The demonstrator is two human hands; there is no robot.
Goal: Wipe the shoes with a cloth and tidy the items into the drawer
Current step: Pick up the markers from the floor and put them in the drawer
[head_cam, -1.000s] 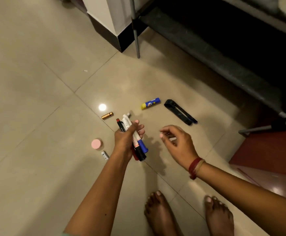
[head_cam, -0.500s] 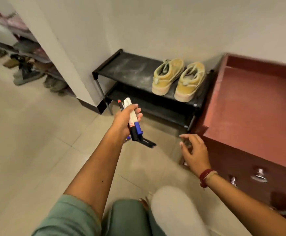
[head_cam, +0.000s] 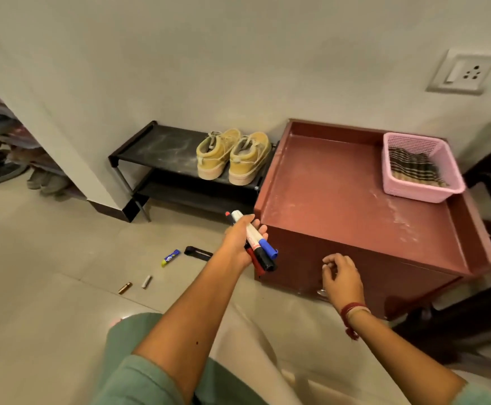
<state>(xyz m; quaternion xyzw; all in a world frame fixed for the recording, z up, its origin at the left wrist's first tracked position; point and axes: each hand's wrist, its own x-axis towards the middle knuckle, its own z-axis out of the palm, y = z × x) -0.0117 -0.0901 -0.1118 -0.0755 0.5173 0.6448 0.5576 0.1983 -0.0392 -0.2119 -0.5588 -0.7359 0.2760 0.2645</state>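
Left hand (head_cam: 238,244): clenched round a bunch of markers (head_cam: 256,244), held over the floor (head_cam: 48,258) just off the cabinet's (head_cam: 326,194) front left corner.
Markers: white barrels, with blue, black and red caps pointing down toward the person; one red tip shows at the top of the bunch.
Right hand (head_cam: 342,280): fingers curled against the drawer (head_cam: 384,273) on the cabinet's front face. A metal knob (head_cam: 321,292) shows at its lower edge; I cannot tell whether it grips anything.
Drawer: its front sits flush with the cabinet.
Shoes (head_cam: 232,156): a yellow pair, side by side at the right end of the rack's (head_cam: 156,150) top shelf, heels toward the person, next to the cabinet's left edge.
Cloth (head_cam: 413,166): striped, lying in a pink basket (head_cam: 425,195) at the back right corner of the cabinet top.
Floor items: a blue and yellow glue stick (head_cam: 170,257) and a black clip (head_cam: 197,253) lie just beside each other in front of the rack. A gold tube (head_cam: 125,287) and a small white tube (head_cam: 146,282) lie nearer the person, close together.
Wall: a socket (head_cam: 462,73) above the cabinet's right side.
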